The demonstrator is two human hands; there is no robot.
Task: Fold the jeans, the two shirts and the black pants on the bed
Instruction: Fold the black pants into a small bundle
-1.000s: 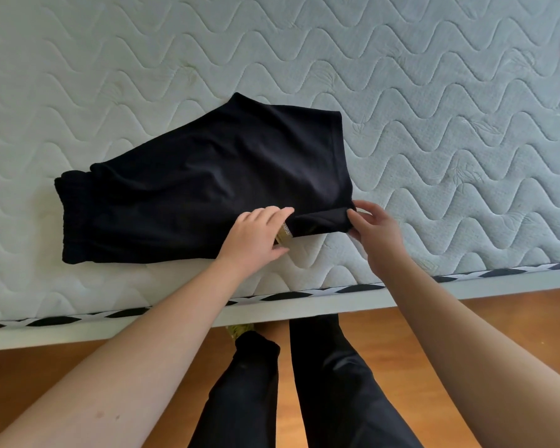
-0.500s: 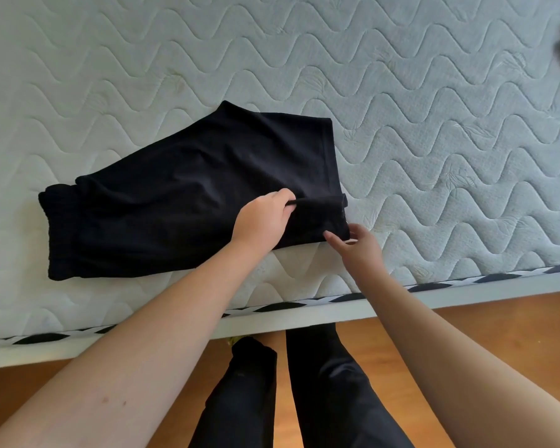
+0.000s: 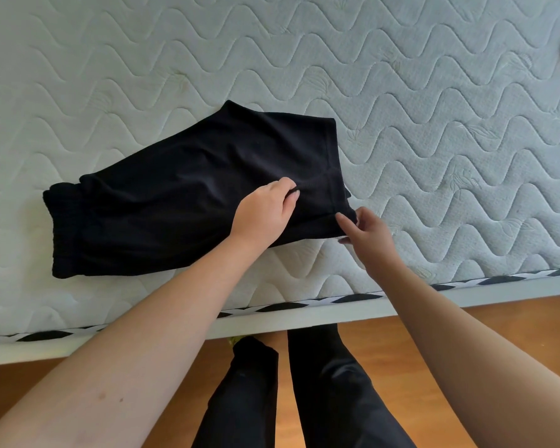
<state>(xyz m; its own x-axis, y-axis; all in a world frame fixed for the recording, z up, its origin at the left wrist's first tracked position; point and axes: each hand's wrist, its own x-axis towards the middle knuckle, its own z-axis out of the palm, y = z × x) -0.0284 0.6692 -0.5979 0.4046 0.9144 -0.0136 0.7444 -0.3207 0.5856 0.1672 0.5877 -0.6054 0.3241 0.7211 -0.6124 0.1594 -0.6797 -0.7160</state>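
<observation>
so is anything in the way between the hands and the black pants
Nothing visible. The left hand already pinches a crease of the black pants, and the right hand grips their near right corner. Only bare mattress lies around them.

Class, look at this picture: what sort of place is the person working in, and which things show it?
Most likely a bedroom at home. A bare quilted mattress lies on a bed above a wooden floor, and two hands fold black pants on it.

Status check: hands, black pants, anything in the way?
Left hand pinching black pants fabric. Right hand gripping near hem corner. Pants partly folded on mattress. Nothing blocking.
</observation>
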